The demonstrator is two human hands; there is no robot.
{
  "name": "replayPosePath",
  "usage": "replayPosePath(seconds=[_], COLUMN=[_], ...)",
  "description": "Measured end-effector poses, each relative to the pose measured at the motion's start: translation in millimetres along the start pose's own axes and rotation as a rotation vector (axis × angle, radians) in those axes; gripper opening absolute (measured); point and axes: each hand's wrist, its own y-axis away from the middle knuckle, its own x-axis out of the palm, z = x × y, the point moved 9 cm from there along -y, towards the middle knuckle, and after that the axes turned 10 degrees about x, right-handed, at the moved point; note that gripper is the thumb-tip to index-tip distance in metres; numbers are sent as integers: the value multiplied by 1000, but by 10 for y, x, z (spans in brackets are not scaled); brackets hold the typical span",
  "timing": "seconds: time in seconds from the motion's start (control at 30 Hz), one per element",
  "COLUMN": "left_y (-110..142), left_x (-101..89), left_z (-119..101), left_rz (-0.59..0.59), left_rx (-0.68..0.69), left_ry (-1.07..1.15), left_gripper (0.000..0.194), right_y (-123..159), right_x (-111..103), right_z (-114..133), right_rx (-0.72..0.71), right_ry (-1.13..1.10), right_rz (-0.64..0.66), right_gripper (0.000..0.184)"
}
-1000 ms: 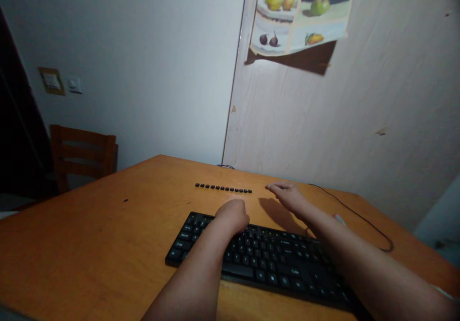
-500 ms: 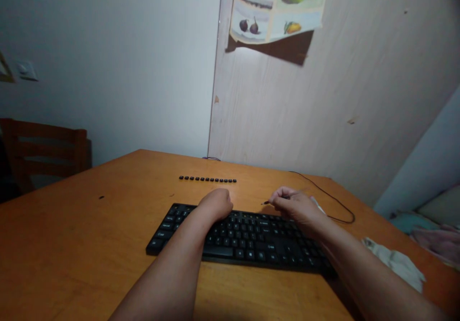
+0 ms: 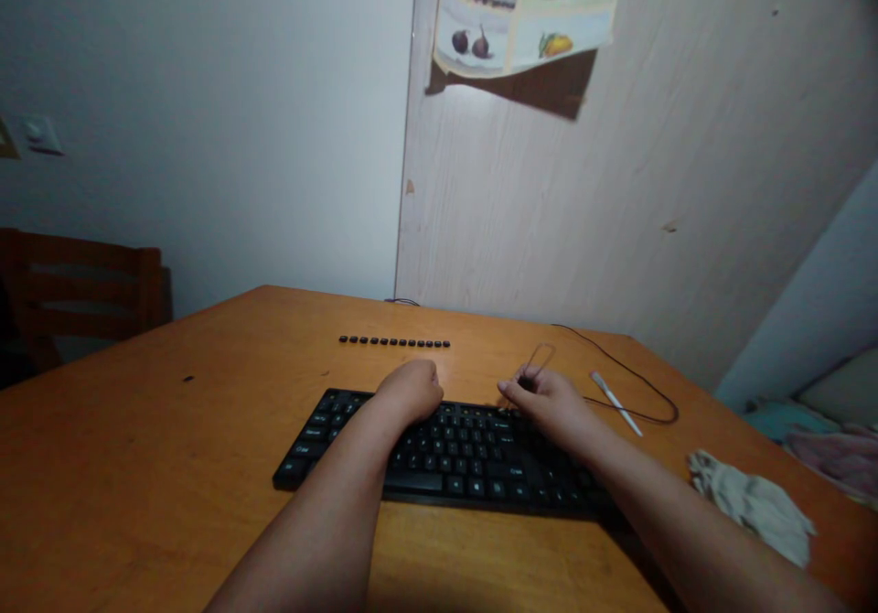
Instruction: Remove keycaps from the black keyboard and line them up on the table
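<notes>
A black keyboard [image 3: 473, 453] lies on the wooden table in front of me, with pale gaps showing along its far row. My left hand [image 3: 412, 389] is closed at the keyboard's far edge, left of its middle, with its fingertips hidden. Above the far right part, my right hand [image 3: 545, 398] pinches a wire keycap puller [image 3: 547, 348]. One thin loop sticks up from the fingers, and finer wire ends point down toward the far row. Beyond the keyboard, several small black keycaps [image 3: 393, 342] stand in a straight row.
A white brush-like stick [image 3: 617, 404] lies across a dark cable [image 3: 662, 421] to the right. A crumpled pale cloth [image 3: 751, 503] sits near the right table edge. A small dark piece [image 3: 188, 379] lies at the left. A wooden chair [image 3: 86, 284] stands beyond the table.
My right hand has turned and lowered slightly, bringing the puller's loop upright and its other end down toward the keyboard. The left hand stays in place. The white stick is now uncovered.
</notes>
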Motion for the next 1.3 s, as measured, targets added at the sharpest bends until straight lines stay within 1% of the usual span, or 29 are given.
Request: replayPosePath(seconds=[0.13,0.27,0.43,0.53,0.63,0.87,1.13,1.2,1.3], left_y=[17,21,26,26,22,8,-14,-18,-23], left_x=[-14,-28,-33,-39,-31,-13,5,11,12], left_z=[-16,-36,-52,-51,-50,-32,-28,-23,-18], left_rz=[9,-1,-2,-11,-12,-17,-21,-24,-34], left_rx=[-13,-5,-7,-10,-1,10,22,22,29], left_ry=[5,-11,-9,-10,-5,23,41,39,36], left_gripper=[14,15,15,14,14,14,14,13,10], right_y=[48,138,193,196,179,109,182,147,82], right_x=[18,49,164,161,125,47,45,-2,-116], right_z=[91,198,259,268,252,115,189,170,109], right_rx=[-72,-118,-129,-119,-114,-89,-143,-118,-34], right_ry=[94,260,359,376,345,218,269,196,-6], right_rz=[-51,-118,-102,-127,-148,-179,-188,-190,-203], right_gripper=[27,25,20,20,19,21,24,24,25])
